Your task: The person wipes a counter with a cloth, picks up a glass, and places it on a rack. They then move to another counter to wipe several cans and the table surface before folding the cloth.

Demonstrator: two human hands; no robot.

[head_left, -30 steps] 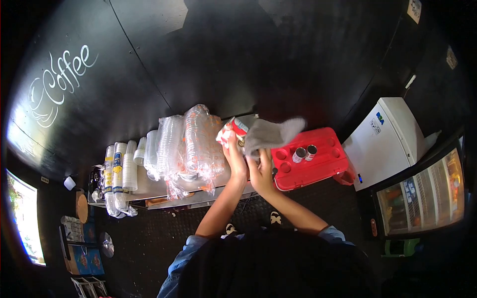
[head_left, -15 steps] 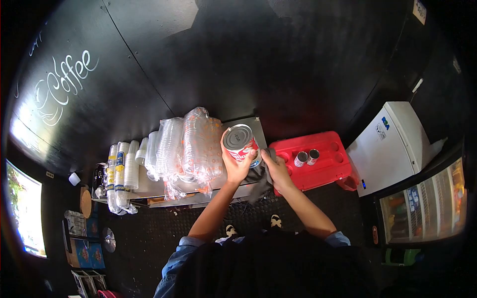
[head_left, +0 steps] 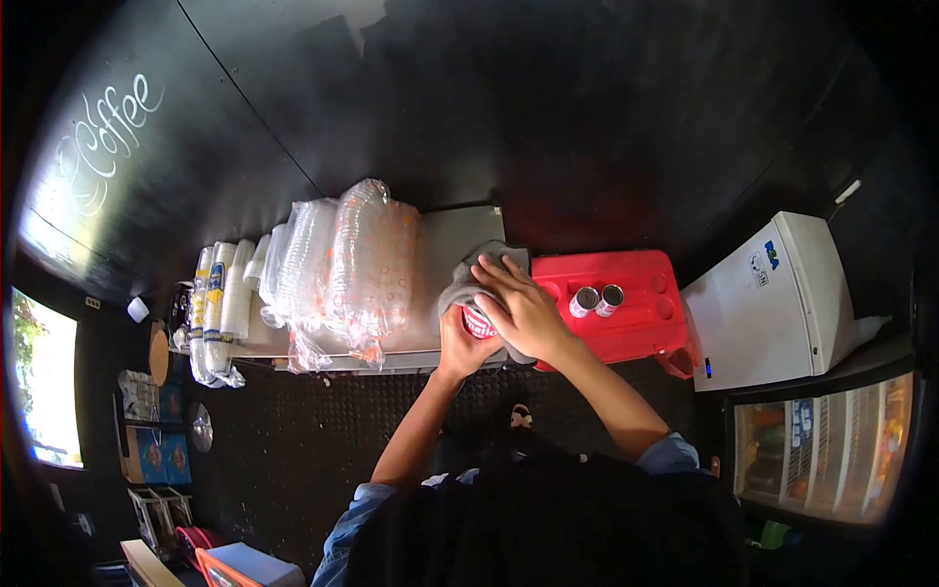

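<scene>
In front of me a red and white tin can (head_left: 478,324) is gripped by my left hand (head_left: 463,344), its fingers wrapped round the side. A grey cloth (head_left: 475,272) covers the can's top. Pressed on the cloth from above is my right hand (head_left: 528,313), its fingers bent over it and the can. Only a patch of the red label shows between the hands; the lid is hidden. Two smaller cans (head_left: 598,300) stand to the right, side by side on a red cooler box (head_left: 641,338).
Left of my hands, plastic-wrapped stacks of clear cups (head_left: 362,274) lie on a metal table (head_left: 438,235). More cup sleeves (head_left: 217,303) are at its left end. A white freezer (head_left: 758,308) stands right of the cooler, near a glass-front fridge (head_left: 822,445).
The grey cloth has gone from hanging beside the can to lying over its top, with my right hand now above it. My view has shifted a little.
</scene>
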